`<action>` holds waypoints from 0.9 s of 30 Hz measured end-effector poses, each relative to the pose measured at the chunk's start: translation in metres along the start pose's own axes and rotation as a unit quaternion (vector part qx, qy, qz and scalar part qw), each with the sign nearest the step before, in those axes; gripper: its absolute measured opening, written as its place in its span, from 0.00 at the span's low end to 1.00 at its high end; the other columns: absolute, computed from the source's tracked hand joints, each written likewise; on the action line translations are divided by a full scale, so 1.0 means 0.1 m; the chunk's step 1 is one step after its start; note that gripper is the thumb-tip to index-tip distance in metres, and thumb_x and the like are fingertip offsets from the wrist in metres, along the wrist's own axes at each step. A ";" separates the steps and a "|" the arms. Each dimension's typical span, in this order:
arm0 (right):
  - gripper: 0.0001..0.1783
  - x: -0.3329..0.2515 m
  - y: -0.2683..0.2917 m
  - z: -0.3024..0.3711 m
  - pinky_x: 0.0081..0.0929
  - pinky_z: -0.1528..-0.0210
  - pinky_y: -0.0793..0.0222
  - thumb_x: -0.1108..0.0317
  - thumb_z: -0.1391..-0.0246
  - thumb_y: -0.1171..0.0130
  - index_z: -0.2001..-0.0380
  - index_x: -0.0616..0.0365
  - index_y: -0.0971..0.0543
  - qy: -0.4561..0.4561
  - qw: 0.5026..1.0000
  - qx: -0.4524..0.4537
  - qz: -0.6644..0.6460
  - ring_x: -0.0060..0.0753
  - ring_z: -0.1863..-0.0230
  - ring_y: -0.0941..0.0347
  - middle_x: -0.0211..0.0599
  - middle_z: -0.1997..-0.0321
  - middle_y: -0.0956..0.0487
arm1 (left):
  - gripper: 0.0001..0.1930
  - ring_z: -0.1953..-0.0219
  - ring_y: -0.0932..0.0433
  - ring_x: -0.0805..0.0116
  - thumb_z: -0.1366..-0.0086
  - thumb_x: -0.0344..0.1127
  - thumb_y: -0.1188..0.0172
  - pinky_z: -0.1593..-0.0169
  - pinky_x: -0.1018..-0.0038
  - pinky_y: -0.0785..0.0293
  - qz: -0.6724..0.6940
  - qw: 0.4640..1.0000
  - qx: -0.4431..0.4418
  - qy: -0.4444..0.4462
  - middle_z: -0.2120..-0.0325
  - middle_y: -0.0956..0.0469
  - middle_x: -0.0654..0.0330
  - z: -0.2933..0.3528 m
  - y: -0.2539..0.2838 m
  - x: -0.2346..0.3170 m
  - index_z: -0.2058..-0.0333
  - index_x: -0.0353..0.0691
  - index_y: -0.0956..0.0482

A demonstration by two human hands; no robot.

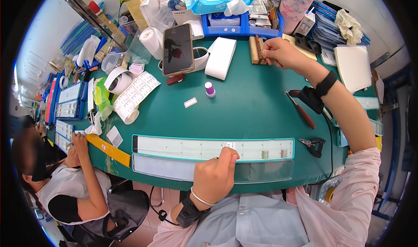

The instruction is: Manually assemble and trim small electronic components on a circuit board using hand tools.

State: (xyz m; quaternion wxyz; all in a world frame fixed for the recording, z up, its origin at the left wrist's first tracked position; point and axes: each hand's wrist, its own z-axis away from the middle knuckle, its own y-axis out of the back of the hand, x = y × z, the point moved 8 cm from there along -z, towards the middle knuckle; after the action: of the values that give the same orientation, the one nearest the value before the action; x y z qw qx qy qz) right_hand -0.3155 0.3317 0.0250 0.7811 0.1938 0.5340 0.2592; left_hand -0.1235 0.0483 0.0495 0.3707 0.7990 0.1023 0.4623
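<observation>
My left hand (214, 177) curls closed over the long case (187, 146), my right hand (278, 53) pinches narrowly beside the wooden block (254, 51), and whether either holds anything I cannot tell.

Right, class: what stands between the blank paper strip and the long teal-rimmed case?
In the head view, a purple-capped bottle on the green tabletop.

A head-worn fisheye looks down and forward over the nearby green table (174, 112).
</observation>
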 end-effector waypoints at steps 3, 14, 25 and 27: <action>0.09 0.01 0.00 0.02 0.17 0.83 0.48 0.63 0.33 0.46 0.68 0.53 0.24 0.003 1.000 -0.005 -0.014 0.13 0.82 0.37 0.23 0.76 0.25 | 0.04 0.87 0.26 0.62 0.28 0.29 0.47 0.81 0.67 0.35 0.006 1.000 -0.001 0.002 0.88 0.28 0.61 0.00 -0.01 -0.01 0.65 0.41 0.25; 0.08 -0.09 0.16 -0.01 0.18 0.82 0.46 0.64 0.35 0.47 0.68 0.54 0.25 0.000 0.999 0.032 -0.010 0.14 0.81 0.36 0.23 0.76 0.26 | 0.05 0.89 0.29 0.62 0.30 0.31 0.44 0.81 0.67 0.37 -0.011 0.998 -0.050 -0.046 0.89 0.30 0.62 0.09 -0.04 0.10 0.67 0.42 0.22; 0.13 -0.10 0.16 -0.59 0.28 0.89 0.44 0.71 0.43 0.44 0.82 0.61 0.27 0.100 0.995 0.017 -0.017 0.26 0.88 0.32 0.33 0.88 0.30 | 0.04 0.86 0.27 0.64 0.37 0.30 0.39 0.81 0.67 0.35 -0.037 0.996 -0.049 -0.061 0.88 0.31 0.63 0.17 0.01 0.12 0.63 0.44 0.23; 0.13 0.01 0.23 -0.53 0.27 0.91 0.46 0.71 0.43 0.44 0.81 0.60 0.27 0.067 0.997 -0.002 -0.031 0.25 0.89 0.33 0.31 0.88 0.31 | 0.05 0.86 0.26 0.64 0.37 0.30 0.40 0.80 0.66 0.34 -0.042 0.996 -0.042 -0.072 0.88 0.31 0.63 0.18 -0.03 0.10 0.62 0.44 0.23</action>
State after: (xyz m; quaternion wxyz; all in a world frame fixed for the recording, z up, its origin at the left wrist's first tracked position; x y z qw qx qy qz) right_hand -0.3688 0.3520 0.0184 0.7519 0.1575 0.5900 0.2485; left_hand -0.1025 0.0466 0.0492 0.4295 0.8087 0.0895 0.3917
